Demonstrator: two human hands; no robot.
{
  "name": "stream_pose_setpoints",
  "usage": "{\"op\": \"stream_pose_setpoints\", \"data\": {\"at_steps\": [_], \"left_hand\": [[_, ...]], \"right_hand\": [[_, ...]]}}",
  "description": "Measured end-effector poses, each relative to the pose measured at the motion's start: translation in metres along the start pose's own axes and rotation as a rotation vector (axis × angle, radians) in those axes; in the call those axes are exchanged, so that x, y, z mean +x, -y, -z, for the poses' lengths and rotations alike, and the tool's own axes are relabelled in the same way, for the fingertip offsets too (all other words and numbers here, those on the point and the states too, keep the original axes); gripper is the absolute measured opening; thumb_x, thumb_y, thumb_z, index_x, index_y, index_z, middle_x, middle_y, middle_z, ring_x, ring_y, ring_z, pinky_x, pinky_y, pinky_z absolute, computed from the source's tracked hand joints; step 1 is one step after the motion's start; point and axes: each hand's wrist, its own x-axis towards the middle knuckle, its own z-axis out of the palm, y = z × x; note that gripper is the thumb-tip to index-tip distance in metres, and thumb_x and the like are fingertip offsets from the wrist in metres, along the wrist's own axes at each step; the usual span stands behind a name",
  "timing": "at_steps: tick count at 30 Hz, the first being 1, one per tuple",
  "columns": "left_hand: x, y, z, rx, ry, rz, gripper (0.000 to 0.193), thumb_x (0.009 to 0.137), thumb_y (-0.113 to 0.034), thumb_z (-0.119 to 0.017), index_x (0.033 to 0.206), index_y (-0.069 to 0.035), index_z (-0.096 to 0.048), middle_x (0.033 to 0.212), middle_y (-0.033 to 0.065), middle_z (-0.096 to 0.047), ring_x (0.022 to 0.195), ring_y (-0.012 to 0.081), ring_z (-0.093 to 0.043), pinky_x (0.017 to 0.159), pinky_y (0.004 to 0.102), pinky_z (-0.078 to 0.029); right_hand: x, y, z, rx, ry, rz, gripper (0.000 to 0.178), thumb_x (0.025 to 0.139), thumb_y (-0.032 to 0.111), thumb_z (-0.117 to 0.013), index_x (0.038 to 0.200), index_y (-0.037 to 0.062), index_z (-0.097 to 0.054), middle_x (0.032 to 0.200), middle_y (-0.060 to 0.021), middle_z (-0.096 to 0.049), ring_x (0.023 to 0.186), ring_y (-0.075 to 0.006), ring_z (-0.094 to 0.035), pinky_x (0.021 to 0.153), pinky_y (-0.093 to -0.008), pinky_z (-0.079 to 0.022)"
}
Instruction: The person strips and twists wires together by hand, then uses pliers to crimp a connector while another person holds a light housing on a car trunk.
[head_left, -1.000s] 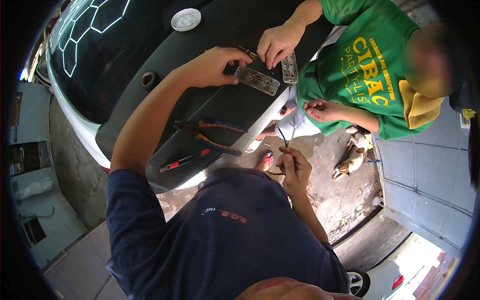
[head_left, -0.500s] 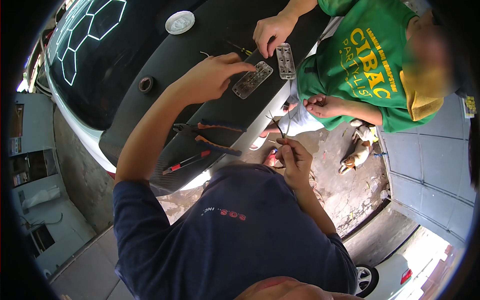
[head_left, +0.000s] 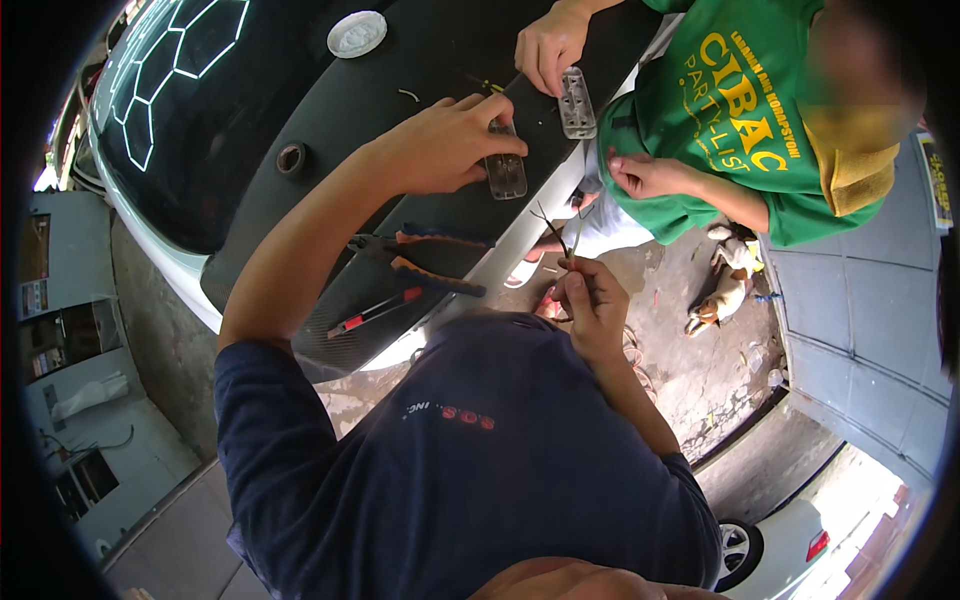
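The left hand (head_left: 448,145) grips a grey case (head_left: 509,183), with pliers (head_left: 436,279) on that hand's near side, and the right hand (head_left: 594,306) pinches a cable (head_left: 568,252).

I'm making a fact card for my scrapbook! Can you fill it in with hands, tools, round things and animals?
Left hand: the person's left hand grips a grey case piece
Right hand: the person's right hand holds a split-ended cable
Helper's hand: a green-shirted person's hand touches a pale case piece
Tools: pliers, handles spread, and a red-and-black cutter, on the dark car panel
Round things: white dish; dark ring
Animal: a dog lying on the ground
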Motion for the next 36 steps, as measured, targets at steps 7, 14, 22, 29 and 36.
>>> {"op": "stream_pose_setpoints", "data": {"at_steps": [7, 14, 22, 29, 36], "left_hand": [[-0.018, -0.012, 0.0, -0.003, -0.172, 0.068, 0.052, 0.08, -0.013, -0.08, 0.13, -0.017, -0.065, 0.132, 0.0126, -0.054, 0.121, 0.0321, -0.057, 0.1, 0.0443, -0.05], [-0.071, -0.135, -0.021, -0.816, -0.423, 0.444, 0.035, 0.094, -0.007, -0.071, 0.127, 0.002, -0.062, 0.089, 0.0081, -0.07, 0.077, 0.0096, -0.068, 0.076, 0.0249, -0.054], [-0.045, -0.196, -0.077, -1.55, -0.719, 0.512, 0.017, 0.103, -0.006, -0.057, 0.117, 0.003, -0.059, 0.112, 0.0107, -0.063, 0.1, 0.015, -0.065, 0.083, 0.0309, -0.057], [-0.013, -0.215, -0.1, -1.627, -0.977, 0.597, 0.017, 0.109, -0.015, -0.047, 0.113, 0.0, -0.055, 0.104, 0.0065, -0.062, 0.096, 0.0133, -0.062, 0.088, 0.0307, -0.052], [0.034, -0.218, -0.115, -1.657, -1.26, 0.714, 0.015, 0.108, -0.016, -0.047, 0.119, -0.005, -0.05, 0.086, 0.0022, -0.056, 0.076, 0.0107, -0.057, 0.07, 0.0268, -0.049]], "right_hand": [[0.007, 0.009, -0.005, 0.106, 0.033, -0.079, 0.021, 0.102, 0.011, -0.062, 0.119, -0.0015, -0.064, 0.086, -0.0047, -0.068, 0.073, -0.0068, -0.06, 0.064, -0.0219, -0.046], [0.01, 0.017, -0.009, 0.115, 0.061, 0.004, 0.015, 0.098, 0.004, -0.068, 0.111, -0.0031, -0.067, 0.096, -0.0063, -0.071, 0.078, -0.0073, -0.063, 0.067, -0.022, -0.051], [0.003, 0.04, 0.001, 0.332, 0.162, -0.098, 0.016, 0.091, 0.002, -0.076, 0.102, -0.0034, -0.067, 0.094, -0.0046, -0.07, 0.086, -0.012, -0.067, 0.073, -0.0245, -0.054], [0.042, 0.03, 0.031, -0.082, 0.222, 0.017, 0.023, 0.095, 0.021, -0.073, 0.096, -0.0013, -0.069, 0.09, -0.0055, -0.07, 0.08, -0.0113, -0.065, 0.07, -0.0267, -0.052], [0.092, 0.043, 0.026, 0.082, 0.55, -0.083, 0.02, 0.095, 0.017, -0.07, 0.105, -0.0005, -0.075, 0.082, -0.0043, -0.073, 0.072, -0.0092, -0.066, 0.064, -0.0254, -0.052]]}}
